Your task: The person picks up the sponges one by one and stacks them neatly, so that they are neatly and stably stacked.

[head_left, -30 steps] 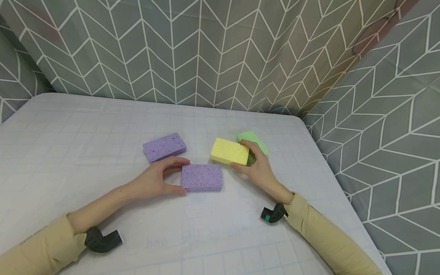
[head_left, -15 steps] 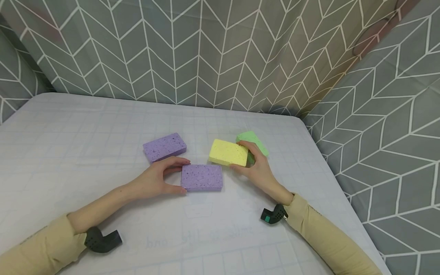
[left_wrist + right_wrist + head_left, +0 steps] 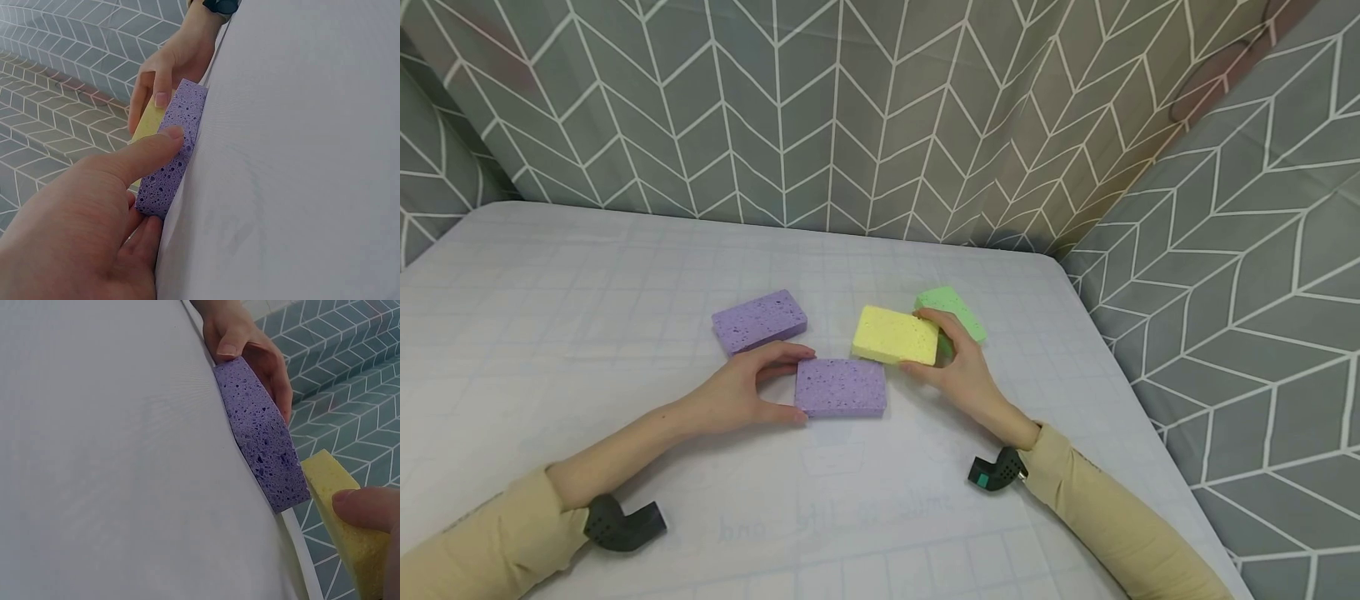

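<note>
You face a near speckled purple sponge, far-left purple sponge, yellow sponge, far-right green sponge, white-chevroned grey curtain.

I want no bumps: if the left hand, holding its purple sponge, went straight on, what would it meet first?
Likely the yellow sponge in the right hand, by the far right corner of the left hand's purple sponge; their gap and height difference are unclear.

White tabletop cover, w/ rounded far corners, shows faint grid lines and pale lettering on the near side. Gray curtain w/ white chevron pattern spans the far side, tinted brownish at far R.; matching panels hang L. & R. of tabletop.
</note>
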Tool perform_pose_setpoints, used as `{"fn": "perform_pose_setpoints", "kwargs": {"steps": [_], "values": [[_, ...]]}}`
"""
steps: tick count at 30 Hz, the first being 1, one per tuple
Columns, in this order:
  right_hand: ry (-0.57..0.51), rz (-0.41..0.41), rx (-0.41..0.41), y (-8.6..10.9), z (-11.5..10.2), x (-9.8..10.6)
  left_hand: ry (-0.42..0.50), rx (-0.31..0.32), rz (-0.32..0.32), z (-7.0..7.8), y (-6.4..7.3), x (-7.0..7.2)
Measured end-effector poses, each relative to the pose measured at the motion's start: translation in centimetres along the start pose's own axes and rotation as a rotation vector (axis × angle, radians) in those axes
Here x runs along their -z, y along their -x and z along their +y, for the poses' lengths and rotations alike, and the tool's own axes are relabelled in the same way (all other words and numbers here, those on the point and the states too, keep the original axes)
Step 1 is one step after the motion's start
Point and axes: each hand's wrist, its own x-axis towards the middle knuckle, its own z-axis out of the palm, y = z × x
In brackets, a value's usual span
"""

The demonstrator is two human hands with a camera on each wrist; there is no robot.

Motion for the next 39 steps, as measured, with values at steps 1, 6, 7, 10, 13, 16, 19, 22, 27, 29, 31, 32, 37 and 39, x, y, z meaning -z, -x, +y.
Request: {"fn": "perform_pose_setpoints", "kwargs": {"steps": [1,6,7,10,13,16,19,22,27,29,31,32,37,39], "values": [[-0.004,0.001,0.005,-0.1,0.5,-0.1,-0.001,-0.001,0.000,0.0,0.0,0.0],[-0.025,-0.004,0.029,0.0,1.2,-0.3,-0.005,-0.003,-0.001,-0.1,0.0,0.0],[-0.026,-0.005,0.035,0.0,1.2,-0.3,-0.004,-0.004,-0.001,-0.1,0.0,0.0],[-0.034,-0.009,0.050,0.1,1.1,-0.4,-0.004,-0.003,-0.002,0.0,0.0,0.0],[-0.058,-0.015,0.066,0.2,1.1,-0.6,-0.003,0.005,-0.004,0.1,0.0,0.0],[-0.085,-0.023,0.081,0.3,1.0,-0.7,-0.006,0.009,-0.005,0.1,0.0,0.0],[-0.098,-0.032,0.089,0.4,0.9,-0.9,-0.005,0.007,-0.004,0.1,0.0,0.0],[-0.108,-0.041,0.093,0.4,0.8,-1.0,-0.001,0.000,-0.002,0.1,0.0,0.0],[-0.110,-0.045,0.091,0.4,0.8,-1.0,-0.005,0.003,-0.001,0.0,0.0,0.0],[-0.112,-0.045,0.093,0.4,0.8,-1.1,-0.006,0.006,-0.002,0.0,0.0,0.0],[-0.111,-0.046,0.095,0.4,0.7,-1.1,-0.004,0.009,-0.003,0.0,0.0,0.0],[-0.112,-0.048,0.095,0.4,0.6,-1.1,-0.005,0.010,-0.003,0.0,0.0,0.0],[-0.128,-0.064,0.096,0.6,0.4,-1.3,-0.004,0.005,-0.003,0.1,-0.1,0.1],[-0.130,-0.070,0.097,0.7,0.3,-1.4,-0.004,0.003,-0.002,0.1,-0.1,0.1]]}}
